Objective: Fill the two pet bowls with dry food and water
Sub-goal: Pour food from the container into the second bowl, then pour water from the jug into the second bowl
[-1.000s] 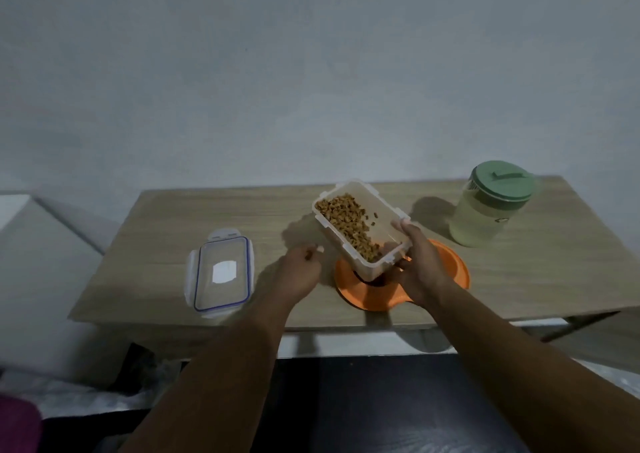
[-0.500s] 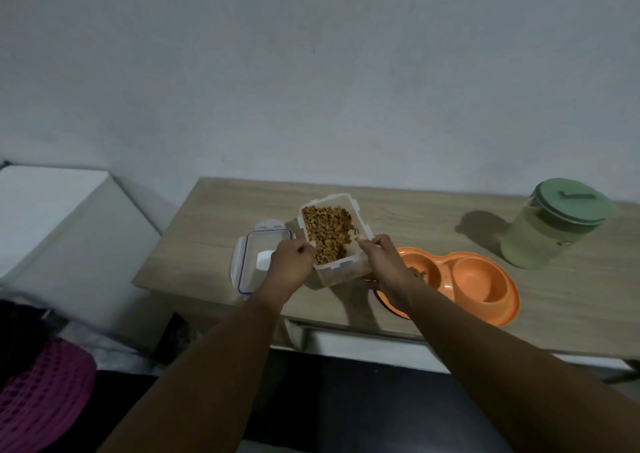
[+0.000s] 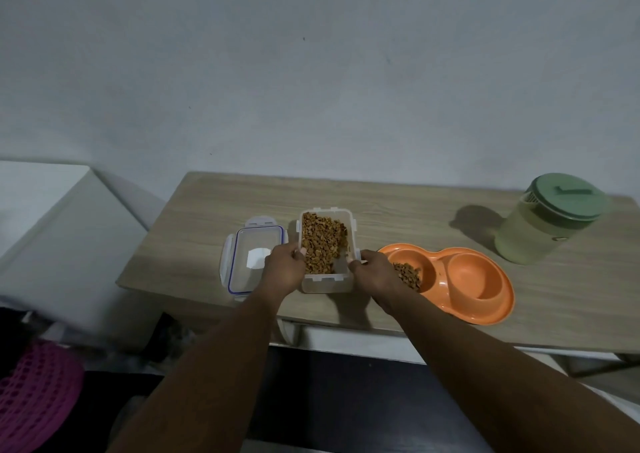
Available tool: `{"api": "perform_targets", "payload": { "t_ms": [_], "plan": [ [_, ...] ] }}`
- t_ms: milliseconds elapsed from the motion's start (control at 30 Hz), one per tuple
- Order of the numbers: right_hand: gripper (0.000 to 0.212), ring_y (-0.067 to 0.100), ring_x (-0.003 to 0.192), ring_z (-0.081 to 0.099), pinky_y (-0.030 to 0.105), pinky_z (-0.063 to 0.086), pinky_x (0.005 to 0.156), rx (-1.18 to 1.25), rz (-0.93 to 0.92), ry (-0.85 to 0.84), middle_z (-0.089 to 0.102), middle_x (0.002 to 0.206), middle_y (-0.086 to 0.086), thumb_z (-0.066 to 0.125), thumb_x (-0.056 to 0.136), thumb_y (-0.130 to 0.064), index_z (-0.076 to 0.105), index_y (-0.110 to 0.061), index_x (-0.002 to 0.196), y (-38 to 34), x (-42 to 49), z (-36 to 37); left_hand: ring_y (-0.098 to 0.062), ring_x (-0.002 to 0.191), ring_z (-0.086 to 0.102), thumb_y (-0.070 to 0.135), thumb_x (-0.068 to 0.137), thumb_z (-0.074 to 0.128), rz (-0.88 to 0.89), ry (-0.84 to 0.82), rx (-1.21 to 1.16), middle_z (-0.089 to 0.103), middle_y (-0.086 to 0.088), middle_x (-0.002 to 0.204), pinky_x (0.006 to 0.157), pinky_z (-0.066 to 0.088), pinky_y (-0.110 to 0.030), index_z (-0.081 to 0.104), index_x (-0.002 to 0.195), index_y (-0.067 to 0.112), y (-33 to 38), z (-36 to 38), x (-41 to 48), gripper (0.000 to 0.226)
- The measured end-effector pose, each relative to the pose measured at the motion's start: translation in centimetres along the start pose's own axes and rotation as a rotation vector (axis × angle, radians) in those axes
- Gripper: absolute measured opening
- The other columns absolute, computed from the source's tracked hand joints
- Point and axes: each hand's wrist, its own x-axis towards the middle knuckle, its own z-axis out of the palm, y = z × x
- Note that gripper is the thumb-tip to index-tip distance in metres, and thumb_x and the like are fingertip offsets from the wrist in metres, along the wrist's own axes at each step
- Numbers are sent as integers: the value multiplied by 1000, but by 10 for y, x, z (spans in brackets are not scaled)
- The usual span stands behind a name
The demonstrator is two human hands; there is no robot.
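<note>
A clear plastic food container (image 3: 327, 284) with brown kibble stands on the wooden table (image 3: 398, 210). My left hand (image 3: 284, 269) grips its left wall and my right hand (image 3: 375, 274) grips its right wall. To the right lies an orange double pet bowl (image 3: 485, 308). Its left well holds a small heap of kibble (image 3: 408, 276); its right well looks bare. A water jug with a green lid (image 3: 550, 220) stands at the far right.
The container's clear lid (image 3: 249, 258) with a blue seal lies flat just left of the container. A white block (image 3: 52, 230) stands left of the table, and a pink mesh basket (image 3: 34, 397) sits low at the left.
The container has come away from above the orange bowl, moved left and now stands level beside the lid. My left hand has taken hold of it. Kibble now shows in the left well.
</note>
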Motion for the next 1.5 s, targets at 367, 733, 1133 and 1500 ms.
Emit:
{"api": "perform_targets", "payload": {
  "t_ms": [367,733,1133,1500],
  "plan": [
    [31,28,107,62,49,50,101,-67,-38,-25,69,116,12,50,105,-27,68,-10,124,1,2,2,-26,103,60,22,105,41,10,-41,45,65,-12,118,90,48,-36,60,128,10,-7,2,11,33],
    [40,30,111,65,53,52,99,17,-31,-31,71,118,10,57,97,-45,71,-13,117,5,0,-16,-30,98,61,27,98,50,136,220,292,63,-13,104,73,44,-33,60,114,8,1,7,4,27],
    [28,25,63,65,34,46,56,300,-89,411,63,73,11,56,101,-26,69,-1,95,7,-25,-165,-25,123,47,43,91,58,639,82,369,54,-5,127,96,46,-41,53,134,17,99,76,1,50],
    [55,24,102,59,41,54,83,614,135,774,62,115,9,58,92,-58,59,-11,119,86,-20,-291,-28,144,30,65,60,80,672,-472,734,32,-9,156,117,25,-45,22,155,14,143,193,-26,122]
  ]
}}
